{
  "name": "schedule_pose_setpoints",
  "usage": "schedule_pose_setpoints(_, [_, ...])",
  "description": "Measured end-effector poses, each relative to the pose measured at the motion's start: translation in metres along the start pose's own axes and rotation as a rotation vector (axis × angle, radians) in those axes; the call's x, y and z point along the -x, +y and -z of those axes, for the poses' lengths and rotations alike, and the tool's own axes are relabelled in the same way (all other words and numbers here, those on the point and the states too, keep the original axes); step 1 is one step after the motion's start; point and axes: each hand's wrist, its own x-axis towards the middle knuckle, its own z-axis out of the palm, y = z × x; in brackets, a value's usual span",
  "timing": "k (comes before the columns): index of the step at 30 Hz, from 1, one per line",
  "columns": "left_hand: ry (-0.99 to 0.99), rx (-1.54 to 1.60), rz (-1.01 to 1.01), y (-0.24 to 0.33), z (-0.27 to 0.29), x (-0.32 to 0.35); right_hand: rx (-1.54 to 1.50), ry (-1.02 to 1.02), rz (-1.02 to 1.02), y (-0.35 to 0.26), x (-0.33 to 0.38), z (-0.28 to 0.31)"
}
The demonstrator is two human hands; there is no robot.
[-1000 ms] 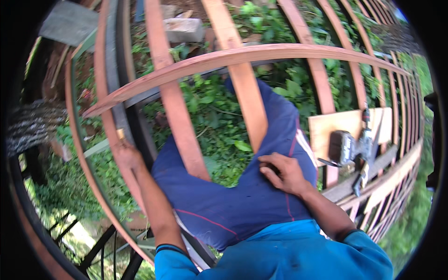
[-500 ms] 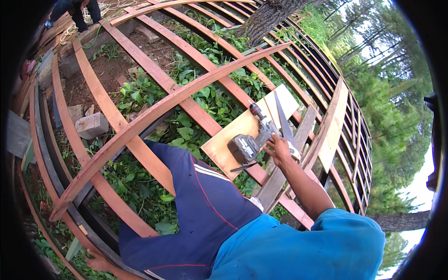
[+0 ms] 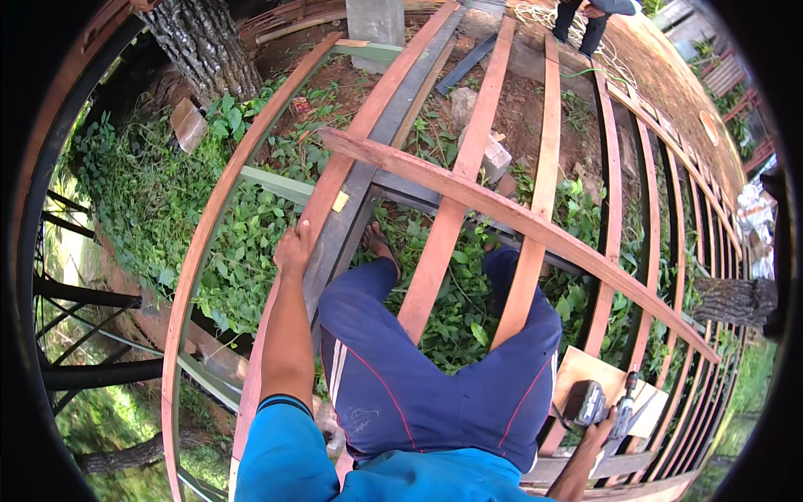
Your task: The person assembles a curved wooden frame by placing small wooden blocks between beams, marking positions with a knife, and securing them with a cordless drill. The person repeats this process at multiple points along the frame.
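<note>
My left hand (image 3: 293,247) rests at the edge of a reddish wooden beam (image 3: 339,171), its fingers curled over the side. Low on the right, my right hand (image 3: 599,430) is closed around a dark cordless drill (image 3: 623,410). The drill lies over a pale board (image 3: 581,366), with its battery pack to the left and its chuck pointing away from me. Part of a handsaw also lies by the board, mostly covered by the drill and hand. A small yellowish wood scrap (image 3: 340,202) sits on the beam ahead of my left hand.
A long plank (image 3: 502,211) crosses the floor joists diagonally before my knees. Gaps between joists show leafy plants and soil. A concrete block (image 3: 495,155) lies beyond, a tree trunk (image 3: 201,50) stands far left, and another person (image 3: 585,21) is at the far right.
My view has swung from the right side toward the left, bringing my left hand and its beam into fuller sight. The right hand stays at the drill on the board.
</note>
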Motion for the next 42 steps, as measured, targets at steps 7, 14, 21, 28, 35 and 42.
schedule_pose_setpoints(7, [-0.120, -0.002, 0.078, 0.005, 0.005, -0.011, 0.493, -0.262, 0.343, -0.060, 0.148, -0.138])
schedule_pose_setpoints(14, [0.539, 0.578, -0.124, 0.057, 0.005, 0.054, 0.520, -0.834, 0.228, -0.011, 0.288, -0.328])
schedule_pose_setpoints(21, [-1.425, 1.924, 0.026, 0.151, -0.018, 0.266, 0.900, -1.261, 0.046, 0.163, 0.363, -0.492])
schedule_pose_setpoints(28, [-0.805, 2.246, 0.438, 0.154, -0.037, 0.173, 1.209, -1.507, 0.182, 0.307, 0.414, -0.589])
schedule_pose_setpoints(35, [-0.854, 2.101, 0.085, 0.136, -0.032, 0.117, 1.506, -1.630, 0.531, 0.370, 0.445, -0.630])
schedule_pose_setpoints(42, [-0.759, 2.081, -0.021, 0.141, -0.032, 0.118, 1.667, -1.630, 0.622, 0.375, 0.448, -0.633])
